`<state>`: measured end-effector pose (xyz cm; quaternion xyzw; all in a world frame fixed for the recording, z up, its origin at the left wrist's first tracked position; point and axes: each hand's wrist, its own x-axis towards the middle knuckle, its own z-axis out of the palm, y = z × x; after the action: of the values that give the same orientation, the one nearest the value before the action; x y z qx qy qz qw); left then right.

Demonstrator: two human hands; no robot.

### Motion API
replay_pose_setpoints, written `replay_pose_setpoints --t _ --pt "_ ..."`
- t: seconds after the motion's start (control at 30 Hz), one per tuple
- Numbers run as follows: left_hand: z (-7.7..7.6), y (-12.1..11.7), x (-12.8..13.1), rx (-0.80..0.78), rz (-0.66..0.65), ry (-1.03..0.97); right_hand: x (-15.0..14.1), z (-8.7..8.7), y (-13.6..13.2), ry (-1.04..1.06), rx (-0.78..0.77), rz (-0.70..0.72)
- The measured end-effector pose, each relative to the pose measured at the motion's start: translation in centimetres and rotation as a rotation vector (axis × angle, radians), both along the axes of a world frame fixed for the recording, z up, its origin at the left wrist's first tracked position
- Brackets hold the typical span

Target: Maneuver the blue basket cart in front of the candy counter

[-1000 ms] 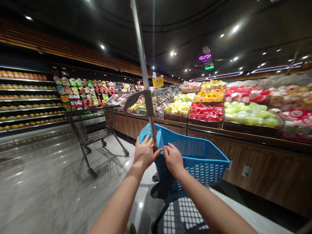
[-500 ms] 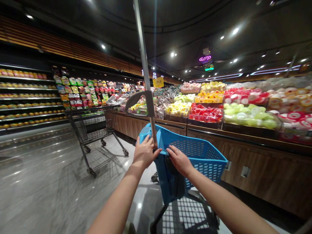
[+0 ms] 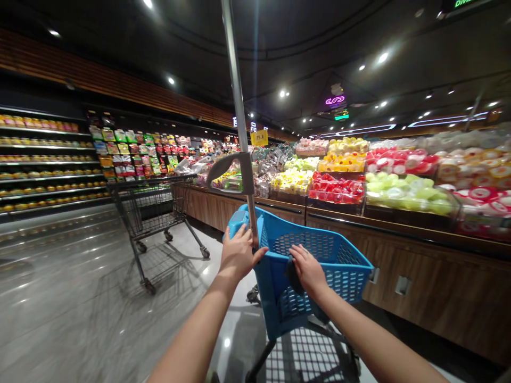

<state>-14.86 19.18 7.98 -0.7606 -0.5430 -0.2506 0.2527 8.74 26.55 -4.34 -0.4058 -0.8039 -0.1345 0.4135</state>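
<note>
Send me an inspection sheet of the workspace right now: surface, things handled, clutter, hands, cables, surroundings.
Surface: grey, shiny floor with light reflections.
Things handled: blue basket on a wheeled frame; metal pole with a grey handle beside its near left corner.
Clutter: a black wire cart stands to the left, apart from the basket.
Hands: left hand on the basket's near left corner; right hand at a dark part by the near side, grip unclear.
Cables: nothing seen.
Surroundings: wood-fronted display with red packs and green packs; yellow price sign; stocked shelves at far left.
</note>
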Motion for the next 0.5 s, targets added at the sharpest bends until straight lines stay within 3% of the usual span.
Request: replay_pose_setpoints --t 0.23,0.5 --pt "0.0 -0.1 -0.1 -0.01 -0.003 -0.002 -4.9 2.5 -1.6 0.037 -0.01 0.074" --pt "-0.4 -0.1 0.1 0.006 0.028 -0.021 -3.6 2.6 -1.5 -0.097 0.005 0.108"
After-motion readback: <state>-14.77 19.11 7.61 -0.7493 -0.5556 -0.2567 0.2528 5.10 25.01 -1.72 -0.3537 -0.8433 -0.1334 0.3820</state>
